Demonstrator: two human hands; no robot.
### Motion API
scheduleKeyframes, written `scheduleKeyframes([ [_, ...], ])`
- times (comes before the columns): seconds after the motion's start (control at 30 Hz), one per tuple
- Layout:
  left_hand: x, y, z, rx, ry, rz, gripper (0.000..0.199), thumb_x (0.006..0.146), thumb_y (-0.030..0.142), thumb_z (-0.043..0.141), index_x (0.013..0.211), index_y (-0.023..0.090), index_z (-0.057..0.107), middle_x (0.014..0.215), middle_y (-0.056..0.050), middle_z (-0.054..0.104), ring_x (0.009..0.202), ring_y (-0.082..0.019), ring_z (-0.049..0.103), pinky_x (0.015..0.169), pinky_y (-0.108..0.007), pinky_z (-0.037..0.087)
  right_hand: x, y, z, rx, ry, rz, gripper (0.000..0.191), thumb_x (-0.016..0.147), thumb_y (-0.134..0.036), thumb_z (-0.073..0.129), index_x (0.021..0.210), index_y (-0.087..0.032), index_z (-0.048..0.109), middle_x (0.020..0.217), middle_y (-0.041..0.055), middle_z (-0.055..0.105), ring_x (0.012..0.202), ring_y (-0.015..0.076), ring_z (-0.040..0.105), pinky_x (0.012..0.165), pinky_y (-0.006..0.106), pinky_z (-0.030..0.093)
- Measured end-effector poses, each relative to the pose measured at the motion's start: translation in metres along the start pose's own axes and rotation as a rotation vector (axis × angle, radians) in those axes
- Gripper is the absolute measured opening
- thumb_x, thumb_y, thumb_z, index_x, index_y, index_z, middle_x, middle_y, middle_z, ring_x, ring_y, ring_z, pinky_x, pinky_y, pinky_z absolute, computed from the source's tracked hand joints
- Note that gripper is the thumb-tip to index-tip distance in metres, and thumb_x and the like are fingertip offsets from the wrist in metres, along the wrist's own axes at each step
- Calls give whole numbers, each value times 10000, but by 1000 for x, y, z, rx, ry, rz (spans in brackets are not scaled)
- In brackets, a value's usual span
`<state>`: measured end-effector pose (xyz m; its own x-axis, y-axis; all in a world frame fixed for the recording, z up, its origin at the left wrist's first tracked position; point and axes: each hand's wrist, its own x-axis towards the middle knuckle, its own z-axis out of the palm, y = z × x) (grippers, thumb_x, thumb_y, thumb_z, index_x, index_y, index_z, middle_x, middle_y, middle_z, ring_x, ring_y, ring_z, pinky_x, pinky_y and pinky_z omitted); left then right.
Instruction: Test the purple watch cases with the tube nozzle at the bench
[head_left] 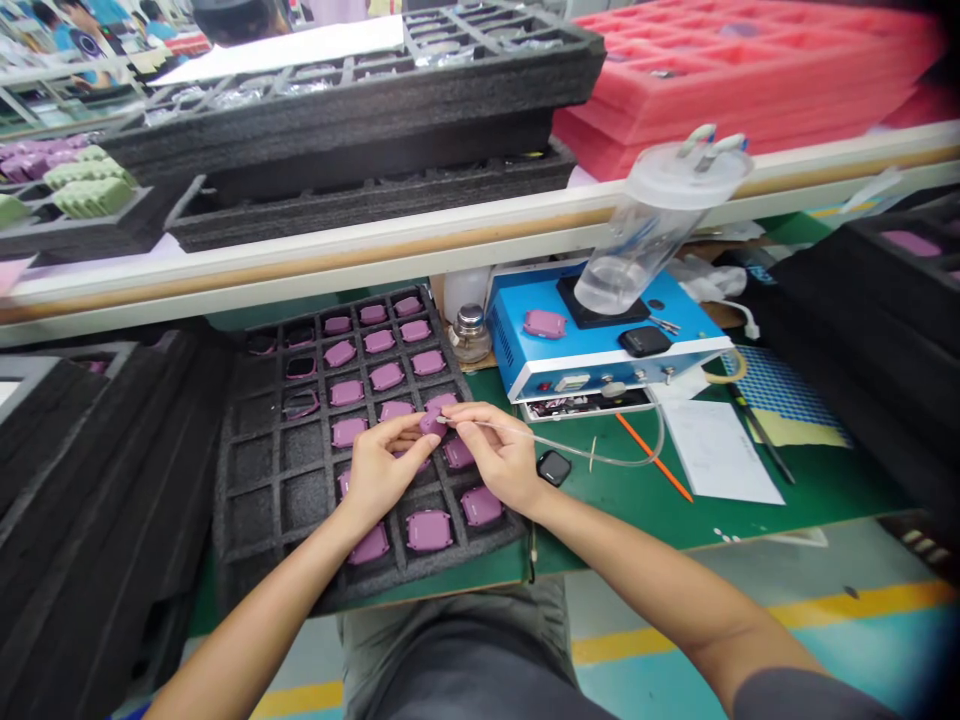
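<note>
A small purple watch case (432, 421) is pinched between the fingers and thumb of my left hand (382, 465). My right hand (499, 450) is closed on the tip end of a thin clear tube (585, 457), held right at the case; whether the tip touches it I cannot tell. Both hands are over a black foam tray (300, 500), whose pockets hold several more purple cases (429, 530). From my right hand the tube loops toward a blue control box (600, 365). Some left-hand pockets hold dark-faced pieces (301, 367).
On the blue box stand a clear cylinder (630, 240), a purple case (544, 323) and a black watch piece (645, 341). A glass bottle (470, 335), orange stick (655, 457), dark watch piece (553, 467) and white paper (724, 450) lie nearby. Foam trays (337, 115) fill the shelf.
</note>
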<state>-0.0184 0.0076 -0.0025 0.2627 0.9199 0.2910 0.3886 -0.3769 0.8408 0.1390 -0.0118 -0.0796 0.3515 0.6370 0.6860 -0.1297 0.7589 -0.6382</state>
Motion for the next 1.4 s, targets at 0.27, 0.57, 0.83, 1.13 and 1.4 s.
scheduleKeyframes([
  [0.27, -1, -2, 2, -8, 15, -11, 375, 692, 335, 860, 998, 121, 823, 865, -86, 818, 757, -205, 780, 743, -289, 648, -2, -2, -1, -13, 4, -3, 116, 994, -259, 644, 1004, -251, 759, 1052, 57, 789, 1004, 183, 758, 863, 318, 651],
  [0.57, -2, -1, 1, 5, -5, -11, 369, 714, 338, 845, 1014, 124, 821, 890, -93, 820, 773, -212, 785, 758, -296, 649, -2, -2, 0, -8, 2, 5, 120, 996, -248, 641, 999, -253, 760, 1047, 60, 787, 1000, 183, 759, 865, 318, 650],
  [0.83, 0, 5, -3, 28, -16, 2, 344, 722, 340, 855, 1005, 148, 815, 892, -84, 822, 759, -212, 786, 743, -298, 659, 2, 1, -1, -45, -19, 7, 154, 1008, -314, 622, 1007, -237, 756, 1052, 73, 788, 1012, 193, 757, 886, 331, 646],
  [1.13, 1, 8, -3, 55, -25, 25, 343, 739, 370, 846, 1014, 169, 810, 854, -68, 816, 735, -213, 780, 698, -306, 667, 4, -2, -1, -68, -18, 15, 176, 1009, -347, 621, 1002, -238, 760, 1043, 78, 797, 994, 202, 767, 877, 345, 645],
  [1.4, 3, 0, -2, 45, -44, 12, 316, 747, 339, 852, 1008, 169, 806, 907, -75, 820, 779, -231, 782, 777, -342, 666, 5, 0, -2, -67, -13, -16, 161, 1006, -327, 625, 1000, -235, 757, 1040, 72, 794, 992, 189, 764, 867, 324, 649],
])
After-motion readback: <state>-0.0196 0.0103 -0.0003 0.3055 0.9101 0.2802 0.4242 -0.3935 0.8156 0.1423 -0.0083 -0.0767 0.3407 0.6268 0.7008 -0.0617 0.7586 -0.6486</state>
